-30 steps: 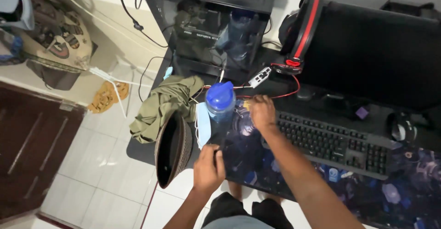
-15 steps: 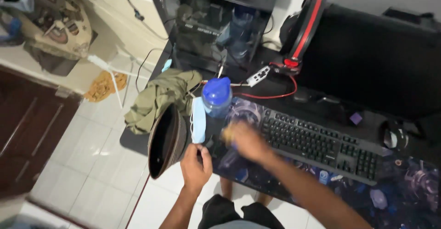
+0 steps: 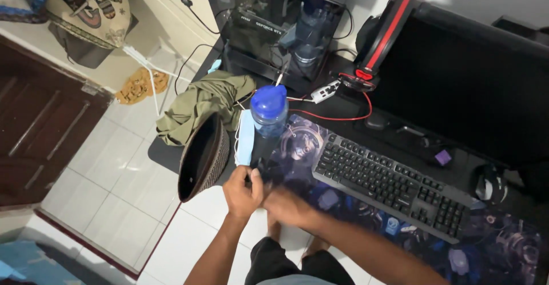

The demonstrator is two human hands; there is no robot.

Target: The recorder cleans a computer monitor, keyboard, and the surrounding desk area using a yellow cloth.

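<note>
Both hands meet at the near edge of the worktop [image 3: 171,153]. The left hand [image 3: 241,189] has its fingers curled, and its grip looks closed or nearly so, right at the bottom edge of a light blue face mask [image 3: 245,137]; whether it actually pinches the mask cannot be told. The right hand [image 3: 286,205] presses against the left one from the side; it is blurred, so how far its grip is open, and whether it has anything in it, cannot be told.

The face mask hangs flat just beyond the left grip, lying against the near side of a blue-lidded water bottle [image 3: 269,110], which stands upright farther from the hands. Just outside the left grip, toward the worktop's edge, a dark woven cap [image 3: 201,158] stands on its side with its opening facing out over the tiled floor [image 3: 108,205]. An olive cloth [image 3: 200,105] is bunched beyond the cap. To the far side of the right grip lies a black keyboard [image 3: 394,185] on a patterned desk mat [image 3: 503,245], with a red cable [image 3: 337,116] running behind the bottle.

As a judgement: a tug on the mask could drag its ear loop against the bottle and tip it toward the keyboard, since the two touch. The cap sits so close to the edge that a brush from the left wrist could knock it to the floor.
</note>
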